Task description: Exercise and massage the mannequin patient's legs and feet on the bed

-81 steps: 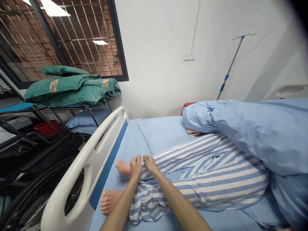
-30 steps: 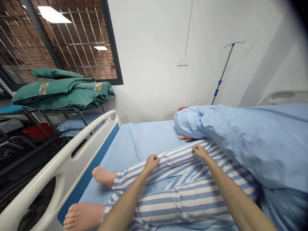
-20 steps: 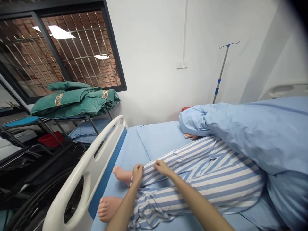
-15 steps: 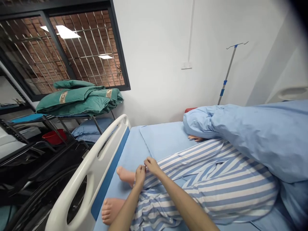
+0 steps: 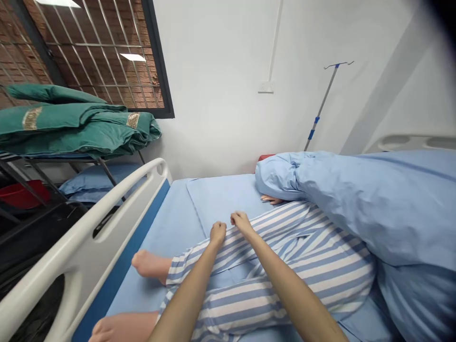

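Head view: the left hand (image 5: 218, 232) and right hand (image 5: 241, 221) are near each other at the far leg of the striped trousers (image 5: 242, 297), fingers curled; I cannot tell whether either has cloth pinched. The trousers lie along the bed (image 5: 178, 213), worn on 2 legs, with 2 feet (image 5: 151, 265) bare toward the footboard (image 5: 96, 266). The quilt (image 5: 342, 199) is bunched toward the other end, probably to keep the legs uncovered; the close hands suggest work on a small stretch of cloth.

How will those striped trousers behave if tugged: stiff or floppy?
The striped trousers probably flop and bunch, judging by the soft creases in the cloth. They likely won't lift free: they're worn, the far foot sticking out.
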`<state>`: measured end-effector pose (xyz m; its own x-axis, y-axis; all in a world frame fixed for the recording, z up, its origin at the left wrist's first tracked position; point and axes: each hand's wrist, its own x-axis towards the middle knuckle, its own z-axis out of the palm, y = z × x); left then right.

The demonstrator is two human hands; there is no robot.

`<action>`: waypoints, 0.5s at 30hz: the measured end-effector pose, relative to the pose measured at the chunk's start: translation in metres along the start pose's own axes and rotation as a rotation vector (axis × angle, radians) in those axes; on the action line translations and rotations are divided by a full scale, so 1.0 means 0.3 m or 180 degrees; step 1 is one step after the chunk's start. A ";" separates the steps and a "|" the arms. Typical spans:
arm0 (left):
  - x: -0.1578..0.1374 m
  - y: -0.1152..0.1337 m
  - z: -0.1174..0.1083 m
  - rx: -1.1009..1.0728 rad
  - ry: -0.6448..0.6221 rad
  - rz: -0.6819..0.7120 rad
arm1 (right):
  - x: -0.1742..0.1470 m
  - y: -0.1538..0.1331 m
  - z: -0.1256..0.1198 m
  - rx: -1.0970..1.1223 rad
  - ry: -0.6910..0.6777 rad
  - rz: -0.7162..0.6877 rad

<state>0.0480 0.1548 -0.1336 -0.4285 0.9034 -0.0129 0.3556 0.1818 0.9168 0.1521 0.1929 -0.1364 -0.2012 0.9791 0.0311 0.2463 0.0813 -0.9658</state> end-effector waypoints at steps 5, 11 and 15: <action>0.019 0.071 0.167 -0.0033 -0.0293 0.0100 | 0.067 0.074 -0.230 -0.0024 0.0191 0.0086; -0.018 0.200 0.393 -0.0367 -0.0505 0.0186 | 0.119 0.109 -0.461 -0.0126 0.0612 0.0058; -0.030 0.246 0.487 -0.0520 -0.0609 0.0262 | 0.139 0.109 -0.603 -0.0275 0.1086 -0.0097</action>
<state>0.1994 0.2169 -0.1242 -0.2335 0.9723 0.0033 0.2371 0.0537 0.9700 0.3231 0.2702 -0.1200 0.1151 0.9807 0.1580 0.3274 0.1127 -0.9381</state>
